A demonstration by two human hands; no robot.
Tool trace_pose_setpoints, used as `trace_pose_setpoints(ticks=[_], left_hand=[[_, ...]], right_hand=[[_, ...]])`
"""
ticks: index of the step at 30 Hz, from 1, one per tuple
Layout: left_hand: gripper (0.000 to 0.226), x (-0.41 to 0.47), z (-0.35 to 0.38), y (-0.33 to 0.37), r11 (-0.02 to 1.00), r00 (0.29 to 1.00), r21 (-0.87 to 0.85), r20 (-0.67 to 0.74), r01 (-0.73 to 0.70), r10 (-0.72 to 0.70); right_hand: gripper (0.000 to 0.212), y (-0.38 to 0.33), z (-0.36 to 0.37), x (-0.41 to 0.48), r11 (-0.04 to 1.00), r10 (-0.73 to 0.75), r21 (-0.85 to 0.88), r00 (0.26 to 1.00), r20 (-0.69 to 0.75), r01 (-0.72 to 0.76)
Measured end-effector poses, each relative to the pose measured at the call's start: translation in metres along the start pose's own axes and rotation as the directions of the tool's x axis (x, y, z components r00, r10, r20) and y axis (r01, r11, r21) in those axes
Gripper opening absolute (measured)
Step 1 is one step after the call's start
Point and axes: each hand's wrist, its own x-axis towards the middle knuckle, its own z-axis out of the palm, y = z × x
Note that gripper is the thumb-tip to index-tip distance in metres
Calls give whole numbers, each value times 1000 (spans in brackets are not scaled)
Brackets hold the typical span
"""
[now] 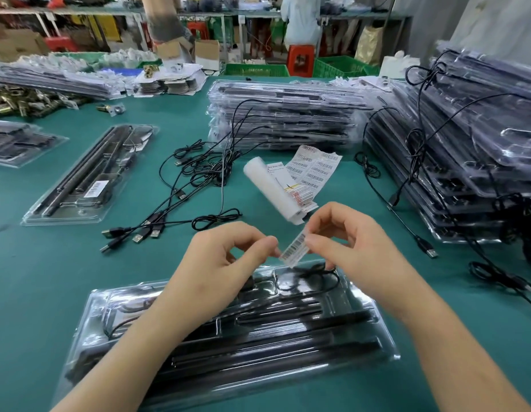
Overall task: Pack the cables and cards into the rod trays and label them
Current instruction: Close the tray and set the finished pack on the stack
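Single head-worn wide-angle view; faces forward, down; close over left hand, right hand, table.

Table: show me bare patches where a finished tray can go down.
Widest bare mat lies left, between the near tray and the labelled tray. A smaller one lies between labelled tray and middle stack. Crowded: the centre, with loose USB cables and label roll; cables trail by the right stack.

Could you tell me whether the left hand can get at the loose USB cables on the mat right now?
Probably, once freed: the left hand shares a pinch on the barcode label with the right hand, but the USB cables lie uncovered ahead of it.
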Motion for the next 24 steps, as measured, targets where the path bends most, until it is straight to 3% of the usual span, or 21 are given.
trace_pose_setpoints(ticks=[3,10,13,16,21,24], left_hand=[[26,-1,3,-1,984,991,153,-82,-94,108],[8,-2,6,4,953,964,172,-55,-248,260],[6,-3,6,6,974,974,107,-85,-202,211],[5,-3,8,5,993,980,15,-160,-120,121],[3,1,6,5,941,982,-336,-168,27,-89],[6,1,6,5,902,984,-426,-122,66,-129]], right_hand=[[6,-2,5,-4,987,-75,-139,996,39,79],[22,-3,15,-7,965,-135,-214,986,100,154],[28,-5,18,-6,958,-162,-225,983,89,179],[43,-4,20,-5,985,-115,-129,993,7,115],[5,3,18,-2,987,11,-160,1000,-22,-15],[9,7,14,1,997,79,-15,996,-39,-80]])
